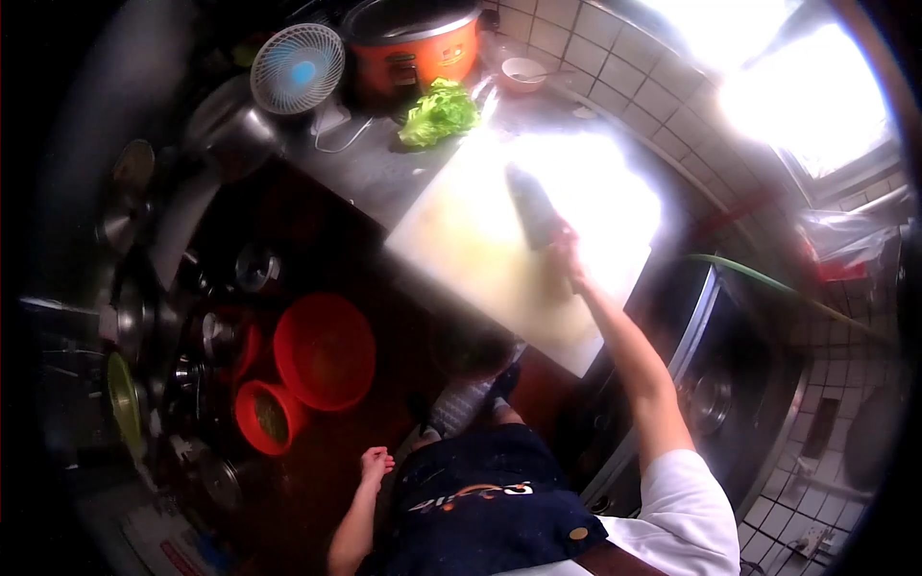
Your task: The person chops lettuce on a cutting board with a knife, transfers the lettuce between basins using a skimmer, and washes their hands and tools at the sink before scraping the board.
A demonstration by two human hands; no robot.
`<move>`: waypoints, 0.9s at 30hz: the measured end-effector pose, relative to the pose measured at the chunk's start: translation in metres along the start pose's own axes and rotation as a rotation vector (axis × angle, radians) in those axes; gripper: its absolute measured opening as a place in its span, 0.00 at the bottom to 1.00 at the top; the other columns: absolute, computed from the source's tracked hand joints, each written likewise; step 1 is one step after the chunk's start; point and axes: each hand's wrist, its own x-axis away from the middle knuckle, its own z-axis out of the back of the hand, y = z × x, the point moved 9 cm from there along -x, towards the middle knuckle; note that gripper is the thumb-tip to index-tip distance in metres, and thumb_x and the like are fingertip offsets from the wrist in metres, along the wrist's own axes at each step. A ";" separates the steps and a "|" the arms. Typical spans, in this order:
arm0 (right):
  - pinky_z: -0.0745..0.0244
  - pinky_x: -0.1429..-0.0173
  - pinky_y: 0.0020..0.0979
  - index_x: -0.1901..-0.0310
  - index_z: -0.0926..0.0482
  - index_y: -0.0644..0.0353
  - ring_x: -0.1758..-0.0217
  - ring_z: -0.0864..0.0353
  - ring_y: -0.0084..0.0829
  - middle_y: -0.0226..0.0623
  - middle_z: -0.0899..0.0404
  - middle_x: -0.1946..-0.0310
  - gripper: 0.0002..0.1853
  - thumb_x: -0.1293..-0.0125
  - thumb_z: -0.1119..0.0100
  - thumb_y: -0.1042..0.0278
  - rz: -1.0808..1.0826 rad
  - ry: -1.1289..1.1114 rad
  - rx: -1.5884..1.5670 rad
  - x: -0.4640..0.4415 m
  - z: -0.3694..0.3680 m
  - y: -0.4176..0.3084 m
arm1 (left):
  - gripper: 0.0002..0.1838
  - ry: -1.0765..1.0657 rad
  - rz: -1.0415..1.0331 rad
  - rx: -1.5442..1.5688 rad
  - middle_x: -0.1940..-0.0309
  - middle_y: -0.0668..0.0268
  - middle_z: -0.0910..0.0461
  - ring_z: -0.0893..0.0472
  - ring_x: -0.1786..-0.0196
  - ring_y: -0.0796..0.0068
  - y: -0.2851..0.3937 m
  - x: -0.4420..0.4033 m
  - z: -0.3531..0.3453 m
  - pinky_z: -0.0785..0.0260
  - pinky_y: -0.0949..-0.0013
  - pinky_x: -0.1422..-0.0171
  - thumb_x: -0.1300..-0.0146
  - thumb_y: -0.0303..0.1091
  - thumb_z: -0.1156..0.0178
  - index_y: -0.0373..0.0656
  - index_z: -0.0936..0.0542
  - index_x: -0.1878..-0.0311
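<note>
My right hand (567,252) is closed around the handle end of a dark, broad-bladed cleaver (530,204), which lies over the white cutting board (461,240). Bright glare washes out much of the board's far side. Low beside my dark apron (480,494), my left hand (377,463) hangs with its fingers curled, away from the board; nothing shows in it. Green lettuce (440,113) rests on the metal counter just past the board's far left corner.
An orange cooker (413,53), a small fan (298,69) and a bowl (523,75) stand at the back. Red basins (325,351) are on the floor at left. A sink with a metal edge (693,322) lies right of the board, near a green hose (768,280).
</note>
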 end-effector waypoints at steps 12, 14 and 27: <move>0.39 0.74 0.22 0.37 0.38 0.53 0.77 0.38 0.18 0.28 0.31 0.69 0.25 0.31 0.61 0.51 0.119 -0.102 -0.028 0.022 -0.058 -0.053 | 0.09 -0.012 -0.107 0.138 0.69 0.63 0.22 0.21 0.72 0.76 0.031 -0.001 -0.009 0.27 0.75 0.70 0.35 0.30 0.50 0.41 0.26 0.54; 0.38 0.72 0.22 0.36 0.42 0.53 0.74 0.37 0.17 0.30 0.33 0.66 0.26 0.30 0.61 0.50 0.000 0.005 0.085 -0.035 -0.024 -0.035 | 0.09 -0.017 -0.100 0.143 0.70 0.63 0.22 0.22 0.72 0.76 0.024 0.000 -0.010 0.27 0.75 0.70 0.35 0.30 0.50 0.41 0.26 0.53; 0.33 0.38 0.40 0.43 0.29 0.59 0.38 0.33 0.38 0.44 0.33 0.40 0.22 0.39 0.56 0.79 0.181 -0.598 0.444 0.084 -0.186 -0.108 | 0.08 0.028 0.023 0.084 0.70 0.64 0.22 0.22 0.72 0.76 -0.037 0.002 0.013 0.27 0.73 0.71 0.36 0.32 0.49 0.44 0.26 0.55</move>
